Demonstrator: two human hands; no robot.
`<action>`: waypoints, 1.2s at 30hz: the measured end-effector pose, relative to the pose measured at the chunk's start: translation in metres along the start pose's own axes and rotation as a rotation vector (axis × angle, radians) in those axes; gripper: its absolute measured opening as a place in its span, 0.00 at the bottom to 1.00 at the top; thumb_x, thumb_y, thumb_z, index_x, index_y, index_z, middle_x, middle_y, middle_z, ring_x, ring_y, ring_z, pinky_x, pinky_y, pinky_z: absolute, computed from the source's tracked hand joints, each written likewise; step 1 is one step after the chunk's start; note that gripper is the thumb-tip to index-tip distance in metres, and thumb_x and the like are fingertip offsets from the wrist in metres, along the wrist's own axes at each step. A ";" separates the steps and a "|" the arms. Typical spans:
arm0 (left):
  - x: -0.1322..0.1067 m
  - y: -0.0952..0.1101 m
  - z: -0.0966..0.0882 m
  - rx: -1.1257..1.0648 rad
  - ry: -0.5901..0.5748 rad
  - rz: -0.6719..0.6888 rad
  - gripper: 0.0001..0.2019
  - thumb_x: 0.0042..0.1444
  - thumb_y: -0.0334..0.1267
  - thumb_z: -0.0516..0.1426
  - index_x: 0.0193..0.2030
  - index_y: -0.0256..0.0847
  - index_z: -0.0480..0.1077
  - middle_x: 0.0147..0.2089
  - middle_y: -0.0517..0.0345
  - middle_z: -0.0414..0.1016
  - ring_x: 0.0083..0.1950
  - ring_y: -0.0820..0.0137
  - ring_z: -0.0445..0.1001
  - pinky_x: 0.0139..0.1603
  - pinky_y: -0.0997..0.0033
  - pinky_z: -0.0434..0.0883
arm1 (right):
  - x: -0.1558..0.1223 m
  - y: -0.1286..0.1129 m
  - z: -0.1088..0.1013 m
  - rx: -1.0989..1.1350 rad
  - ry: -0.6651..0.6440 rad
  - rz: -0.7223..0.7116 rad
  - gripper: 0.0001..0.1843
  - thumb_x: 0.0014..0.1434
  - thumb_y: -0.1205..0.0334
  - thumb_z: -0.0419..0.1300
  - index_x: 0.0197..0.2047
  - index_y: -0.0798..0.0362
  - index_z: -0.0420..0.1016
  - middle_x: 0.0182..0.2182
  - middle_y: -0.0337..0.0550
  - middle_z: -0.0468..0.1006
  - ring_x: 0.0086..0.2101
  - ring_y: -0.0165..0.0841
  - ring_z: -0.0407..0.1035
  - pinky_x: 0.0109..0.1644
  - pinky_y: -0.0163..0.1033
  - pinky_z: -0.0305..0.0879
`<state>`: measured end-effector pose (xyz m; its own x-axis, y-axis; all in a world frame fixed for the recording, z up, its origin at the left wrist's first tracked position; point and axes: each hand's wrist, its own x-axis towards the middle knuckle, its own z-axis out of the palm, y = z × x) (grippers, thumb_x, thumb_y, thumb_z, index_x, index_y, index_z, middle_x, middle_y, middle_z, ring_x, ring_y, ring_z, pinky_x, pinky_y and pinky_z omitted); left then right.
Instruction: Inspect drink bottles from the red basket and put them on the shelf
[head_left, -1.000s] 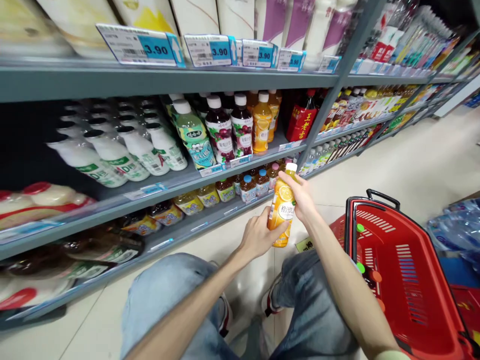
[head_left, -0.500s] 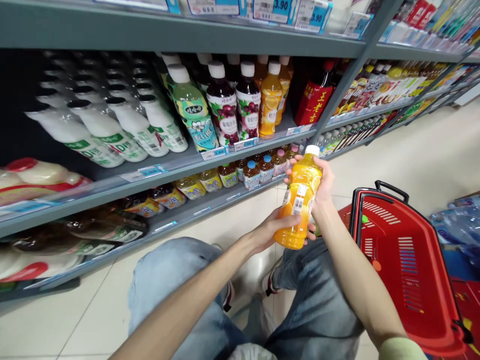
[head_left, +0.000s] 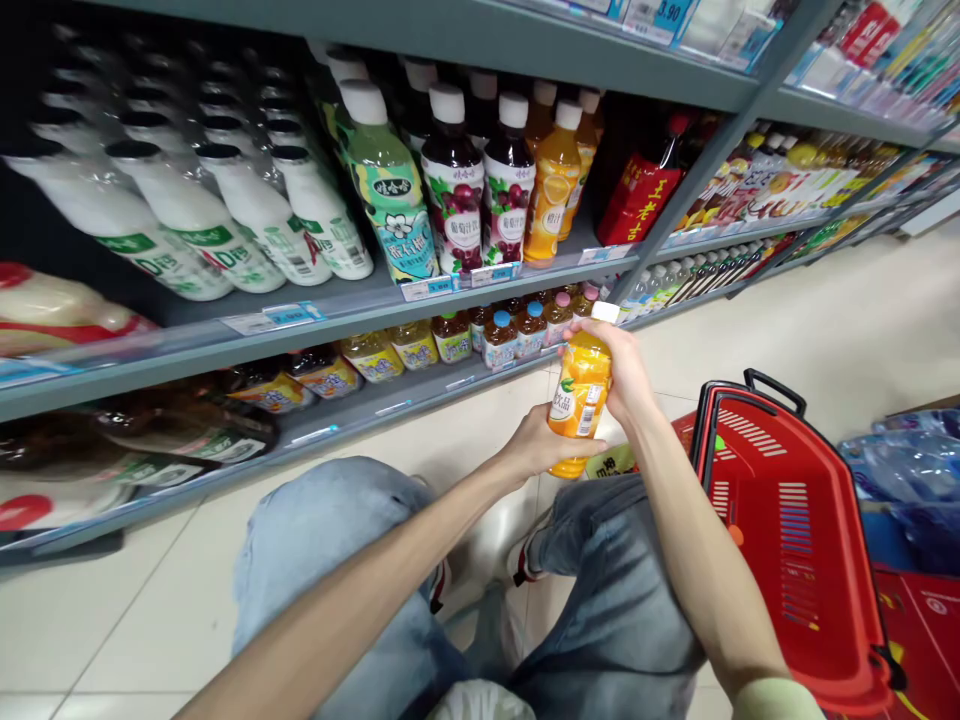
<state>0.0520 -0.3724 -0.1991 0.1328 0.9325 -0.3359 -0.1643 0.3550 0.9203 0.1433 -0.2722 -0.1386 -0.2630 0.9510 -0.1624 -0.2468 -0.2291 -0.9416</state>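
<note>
Both hands hold an orange juice bottle (head_left: pixel 580 392) with a white cap, upright in front of the lower shelves. My left hand (head_left: pixel 538 443) cups its bottom from the left. My right hand (head_left: pixel 627 372) wraps its upper half from behind. Matching orange juice bottles (head_left: pixel 553 186) stand on the middle shelf (head_left: pixel 390 300), next to dark grape juice bottles (head_left: pixel 480 180) and a pale green bottle (head_left: pixel 386 190).
A red shopping basket (head_left: pixel 795 540) sits on the floor to my right, beside my knees in jeans. White milk-drink bottles (head_left: pixel 217 220) fill the shelf's left part. Small bottles (head_left: pixel 480 335) line the lower shelf. The tiled aisle (head_left: pixel 840 320) runs off to the right.
The bottle has been turned in my hands, showing its barcode side, then brought upright and a little lower and left. The camera has tilted down along the shelves.
</note>
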 end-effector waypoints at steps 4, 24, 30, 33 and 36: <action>-0.002 0.000 0.002 0.017 0.016 0.018 0.18 0.41 0.44 0.71 0.34 0.36 0.72 0.34 0.57 0.74 0.35 0.71 0.70 0.38 0.68 0.67 | -0.001 -0.002 0.001 0.006 0.023 0.008 0.13 0.46 0.57 0.72 0.33 0.56 0.80 0.32 0.44 0.81 0.28 0.32 0.73 0.34 0.38 0.72; -0.009 0.006 -0.002 0.097 -0.010 0.114 0.16 0.46 0.43 0.69 0.32 0.38 0.68 0.31 0.58 0.71 0.32 0.73 0.67 0.34 0.71 0.65 | -0.002 -0.007 -0.002 0.121 -0.019 0.077 0.14 0.45 0.56 0.71 0.32 0.55 0.76 0.30 0.41 0.79 0.27 0.31 0.71 0.31 0.38 0.70; -0.018 0.018 -0.009 -0.288 -0.329 0.047 0.31 0.48 0.55 0.70 0.52 0.37 0.70 0.44 0.48 0.79 0.42 0.64 0.79 0.44 0.66 0.74 | -0.002 -0.012 -0.013 0.383 -0.168 0.061 0.15 0.45 0.51 0.68 0.31 0.53 0.76 0.29 0.39 0.76 0.28 0.30 0.70 0.31 0.38 0.70; -0.019 0.019 -0.003 -0.371 -0.365 0.005 0.34 0.46 0.57 0.71 0.52 0.37 0.69 0.44 0.46 0.80 0.40 0.62 0.81 0.42 0.63 0.76 | -0.004 -0.015 -0.012 0.380 -0.222 0.051 0.15 0.47 0.50 0.67 0.32 0.52 0.76 0.30 0.40 0.76 0.27 0.30 0.69 0.33 0.39 0.71; -0.017 0.018 0.005 -0.352 -0.282 0.041 0.32 0.47 0.56 0.72 0.50 0.35 0.70 0.44 0.45 0.80 0.38 0.63 0.81 0.42 0.64 0.77 | -0.005 -0.017 -0.007 0.273 -0.236 0.056 0.15 0.47 0.50 0.66 0.34 0.52 0.78 0.34 0.43 0.78 0.30 0.33 0.72 0.37 0.44 0.74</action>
<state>0.0521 -0.3824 -0.1757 0.3726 0.9087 -0.1879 -0.4910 0.3649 0.7910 0.1558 -0.2718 -0.1236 -0.4830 0.8688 -0.1093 -0.4572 -0.3567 -0.8147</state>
